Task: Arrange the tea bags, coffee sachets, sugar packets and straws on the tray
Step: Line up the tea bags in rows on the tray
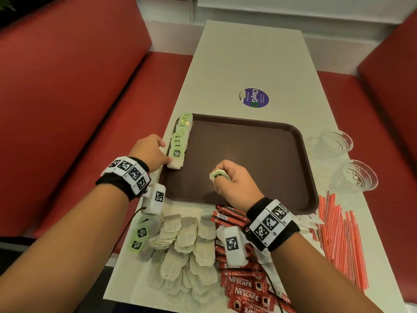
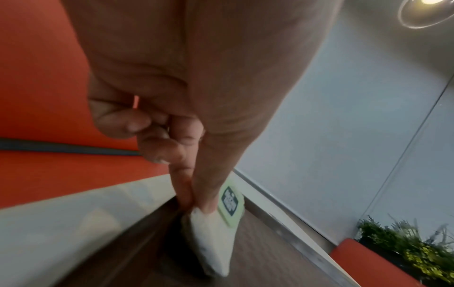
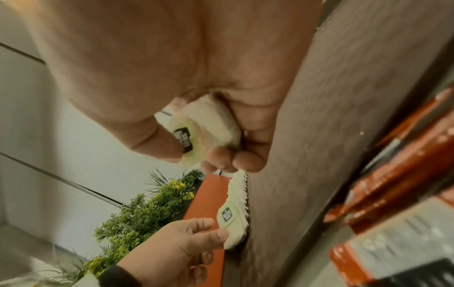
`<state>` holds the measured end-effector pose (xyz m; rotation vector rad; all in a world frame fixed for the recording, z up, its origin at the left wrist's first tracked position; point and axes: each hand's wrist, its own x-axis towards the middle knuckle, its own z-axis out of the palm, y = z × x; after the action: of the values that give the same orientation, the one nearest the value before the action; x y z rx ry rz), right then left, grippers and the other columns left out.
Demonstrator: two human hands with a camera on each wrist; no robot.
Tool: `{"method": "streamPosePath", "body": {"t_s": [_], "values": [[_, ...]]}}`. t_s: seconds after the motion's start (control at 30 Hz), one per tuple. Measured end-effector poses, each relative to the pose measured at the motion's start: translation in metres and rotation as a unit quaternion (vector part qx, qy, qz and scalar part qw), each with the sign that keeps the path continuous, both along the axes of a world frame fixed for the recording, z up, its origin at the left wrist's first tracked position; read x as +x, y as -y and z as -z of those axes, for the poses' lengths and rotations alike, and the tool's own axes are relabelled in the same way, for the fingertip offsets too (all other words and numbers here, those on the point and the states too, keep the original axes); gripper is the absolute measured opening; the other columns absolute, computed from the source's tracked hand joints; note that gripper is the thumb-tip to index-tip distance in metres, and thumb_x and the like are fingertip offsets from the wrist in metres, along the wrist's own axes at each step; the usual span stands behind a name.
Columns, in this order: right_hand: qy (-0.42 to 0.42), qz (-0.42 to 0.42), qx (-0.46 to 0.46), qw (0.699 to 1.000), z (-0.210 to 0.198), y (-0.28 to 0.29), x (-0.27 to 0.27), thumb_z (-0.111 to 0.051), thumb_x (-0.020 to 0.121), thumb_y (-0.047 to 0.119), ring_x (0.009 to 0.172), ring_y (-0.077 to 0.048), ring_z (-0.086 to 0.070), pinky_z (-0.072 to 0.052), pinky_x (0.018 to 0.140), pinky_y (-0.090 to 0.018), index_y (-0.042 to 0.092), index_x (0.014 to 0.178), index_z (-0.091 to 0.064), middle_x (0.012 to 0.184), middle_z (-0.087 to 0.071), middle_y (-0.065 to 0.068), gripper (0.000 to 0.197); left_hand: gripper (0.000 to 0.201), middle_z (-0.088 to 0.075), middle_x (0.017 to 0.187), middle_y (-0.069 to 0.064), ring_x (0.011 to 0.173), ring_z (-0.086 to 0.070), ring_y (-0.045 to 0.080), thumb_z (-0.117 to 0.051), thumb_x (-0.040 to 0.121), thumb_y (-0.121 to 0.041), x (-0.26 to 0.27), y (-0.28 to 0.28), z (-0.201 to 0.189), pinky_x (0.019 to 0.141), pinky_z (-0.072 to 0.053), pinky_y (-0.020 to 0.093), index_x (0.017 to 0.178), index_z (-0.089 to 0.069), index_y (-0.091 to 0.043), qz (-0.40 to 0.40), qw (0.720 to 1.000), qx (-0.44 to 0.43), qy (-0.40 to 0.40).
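A brown tray (image 1: 259, 159) lies on the white table. Along its left edge stands a row of tea bags (image 1: 180, 138) with green tags. My left hand (image 1: 153, 152) pinches the nearest tea bag of that row (image 2: 213, 240) between thumb and forefinger at the tray's left rim. My right hand (image 1: 234, 179) hovers over the tray's front middle, its fingers curled round another tea bag (image 3: 209, 124) with its green tag (image 1: 217, 174) sticking out. Loose tea bags (image 1: 187, 245), red coffee sachets (image 1: 246, 288) and red-striped straws (image 1: 340, 236) lie in front of the tray.
Two clear glass cups (image 1: 331, 143) (image 1: 356, 177) stand right of the tray. White sugar packets (image 1: 309, 222) lie near the straws. A purple sticker (image 1: 253, 98) marks the table beyond the tray. Red bench seats (image 1: 67, 86) flank the table on both sides.
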<state>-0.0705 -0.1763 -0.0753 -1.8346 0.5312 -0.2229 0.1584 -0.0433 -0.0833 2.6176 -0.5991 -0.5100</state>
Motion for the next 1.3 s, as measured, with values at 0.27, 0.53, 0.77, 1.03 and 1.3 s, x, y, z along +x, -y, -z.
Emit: {"method": "streamPosePath", "body": {"t_s": [0.27, 0.53, 0.77, 1.03, 1.3], "values": [[-0.01, -0.012, -0.008, 1.0, 0.005, -0.002, -0.004, -0.061, 0.09, 0.009, 0.064, -0.009, -0.058, -0.052, 0.065, -0.031, 0.014, 0.084, -0.063, 0.069, -0.063, 0.006, 0.007, 0.033, -0.062, 0.093, -0.004, 0.089, -0.059, 0.02, -0.085, 0.073, -0.033, -0.003, 0.013, 0.002, 0.071, -0.046, 0.031, 0.093, -0.061, -0.025, 0.017, 0.997, 0.067, 0.037], [-0.007, 0.008, -0.03, 0.999, 0.008, 0.003, -0.004, -0.066, 0.092, 0.021, 0.074, 0.0, -0.06, -0.049, 0.069, -0.018, 0.022, 0.092, -0.07, 0.082, -0.068, 0.009, 0.004, 0.015, -0.067, 0.085, -0.005, 0.085, -0.064, 0.017, -0.078, 0.08, -0.031, -0.013, 0.023, 0.001, 0.082, -0.054, 0.035, 0.08, -0.064, -0.027, 0.117, 0.992, 0.034, 0.032], [0.013, 0.013, -0.074, 0.997, 0.01, 0.006, -0.003, -0.069, 0.092, 0.018, 0.083, -0.01, -0.064, -0.054, 0.076, -0.028, 0.019, 0.092, -0.075, 0.094, -0.069, 0.008, 0.007, 0.017, -0.067, 0.087, -0.003, 0.088, -0.063, 0.017, -0.076, 0.082, -0.037, -0.011, 0.031, 0.001, 0.08, -0.054, 0.034, 0.08, -0.064, -0.025, 0.147, 0.983, 0.097, 0.05], [0.032, 0.026, -0.034, 0.999, 0.007, 0.008, 0.003, -0.071, 0.092, 0.02, 0.082, -0.016, -0.068, -0.057, 0.078, -0.036, 0.016, 0.099, -0.079, 0.089, -0.074, 0.002, 0.011, 0.023, -0.066, 0.084, -0.009, 0.072, -0.059, 0.005, -0.064, 0.089, -0.052, -0.043, 0.017, -0.037, 0.065, -0.045, 0.024, 0.086, -0.067, -0.03, 0.218, 0.972, -0.084, 0.025], [0.023, 0.004, -0.019, 1.0, 0.0, 0.003, 0.008, -0.076, 0.087, 0.021, 0.073, -0.013, -0.068, -0.059, 0.073, -0.036, 0.019, 0.096, -0.077, 0.082, -0.075, 0.002, 0.009, 0.007, -0.064, 0.074, -0.009, 0.066, -0.053, 0.006, -0.07, 0.089, -0.037, -0.072, 0.0, -0.052, 0.063, -0.041, 0.019, 0.091, -0.072, -0.03, 0.306, 0.937, -0.168, 0.019]]}}
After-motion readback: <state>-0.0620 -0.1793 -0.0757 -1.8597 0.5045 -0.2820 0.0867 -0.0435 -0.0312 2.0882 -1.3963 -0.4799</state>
